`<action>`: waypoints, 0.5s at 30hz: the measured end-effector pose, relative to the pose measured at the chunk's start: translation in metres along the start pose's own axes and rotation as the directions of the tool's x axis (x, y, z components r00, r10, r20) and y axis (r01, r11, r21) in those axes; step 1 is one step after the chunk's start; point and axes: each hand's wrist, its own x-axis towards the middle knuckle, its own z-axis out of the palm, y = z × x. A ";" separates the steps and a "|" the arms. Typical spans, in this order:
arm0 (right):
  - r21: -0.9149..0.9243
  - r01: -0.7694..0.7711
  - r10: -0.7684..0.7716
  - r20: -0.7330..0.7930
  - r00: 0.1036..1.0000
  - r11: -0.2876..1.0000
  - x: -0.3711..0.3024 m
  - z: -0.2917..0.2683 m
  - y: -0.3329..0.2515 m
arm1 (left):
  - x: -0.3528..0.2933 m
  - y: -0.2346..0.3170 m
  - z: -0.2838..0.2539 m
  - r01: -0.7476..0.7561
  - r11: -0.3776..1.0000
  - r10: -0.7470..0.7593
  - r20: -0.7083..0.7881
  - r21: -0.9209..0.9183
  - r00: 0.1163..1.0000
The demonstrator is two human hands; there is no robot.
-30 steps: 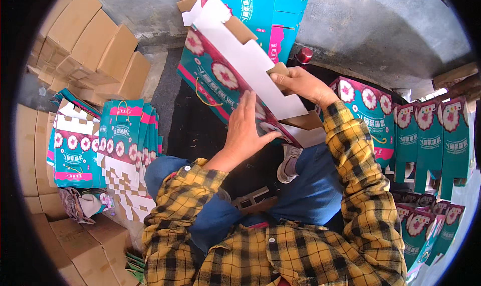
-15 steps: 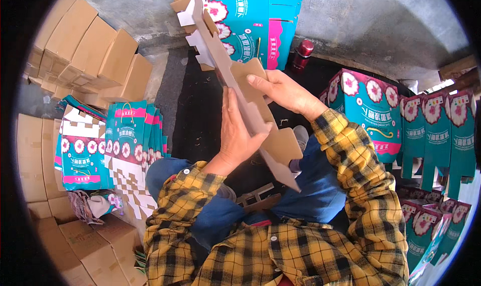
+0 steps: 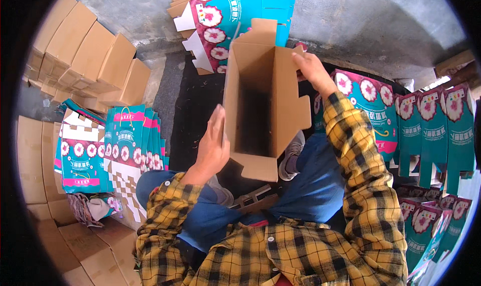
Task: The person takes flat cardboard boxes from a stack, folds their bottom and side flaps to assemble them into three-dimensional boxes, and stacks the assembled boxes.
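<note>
A carton (image 3: 288,100), plain brown inside, stands opened out into a box in front of me. Its top flaps spread outward, and I look down into its dark inside. My left hand (image 3: 208,153) lies against the carton's left wall with fingers straight and flat. At the far right corner my right hand (image 3: 315,73) pinches the right flap, thumb on the inner face and fingers behind it. The carton's printed outside is turned away from view.
Flat teal printed cartons (image 3: 250,8) lean on the grey wall ahead. More folded cartons (image 3: 128,135) are at left, near brown boxes (image 3: 107,63). On the right are a printed box (image 3: 368,103) and rows of teal cartons (image 3: 433,125). A black mat (image 3: 193,95) covers the floor.
The flat folded carton has opened into a box shape and turned so its inside faces me. My right hand moved up and right with the flap; my left moved slightly left and down.
</note>
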 end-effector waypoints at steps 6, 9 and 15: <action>-0.098 0.004 -0.012 -0.085 0.996 0.995 0.028 -0.019 0.029 | 0.008 0.014 -0.011 -0.076 0.995 0.049 0.357 0.061 0.933; -0.185 0.027 -0.033 -0.030 0.999 0.982 0.019 0.008 0.011 | 0.007 0.012 -0.022 -0.052 0.991 0.002 0.385 0.120 0.923; -0.168 0.002 -0.010 -0.045 0.999 0.986 0.011 0.007 0.008 | 0.018 0.019 -0.015 -0.085 0.983 0.001 0.456 0.163 0.890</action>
